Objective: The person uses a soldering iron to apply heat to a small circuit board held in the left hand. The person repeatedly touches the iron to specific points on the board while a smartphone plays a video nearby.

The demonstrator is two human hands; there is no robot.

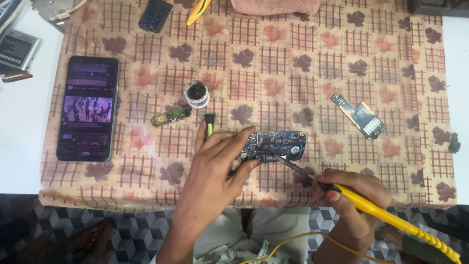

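Both hands work over a blue circuit board (273, 145) lying flat on the patterned cloth (273, 63) near the table's front edge. Left hand (217, 164) has its fingers laid out along the board's left end, pressing it down, and a green-shafted tool with a black tip (209, 124) sticks up between thumb and forefinger; how it is gripped is hidden behind the fingers. Right hand (352, 195) is closed around the yellow handle of a soldering iron (371, 208), whose thin metal tip slants up and left to meet the board near its middle. The exact contact point is too small to make out. The iron's handle runs off toward the lower right corner, and its yellow cord (288, 243) loops down over the lap, partly cut off by the frame.

Just above the left hand stands a small round tin (197, 94) with a dark inside, perhaps flux, and beside it a small green board (171, 116). A smartphone (88, 107) with a lit screen lies at the left. Another blue board (360, 116) rests well apart to the right. A dark keypad (155, 14) and a pink folded cloth (276, 6) are clipped by the top edge.
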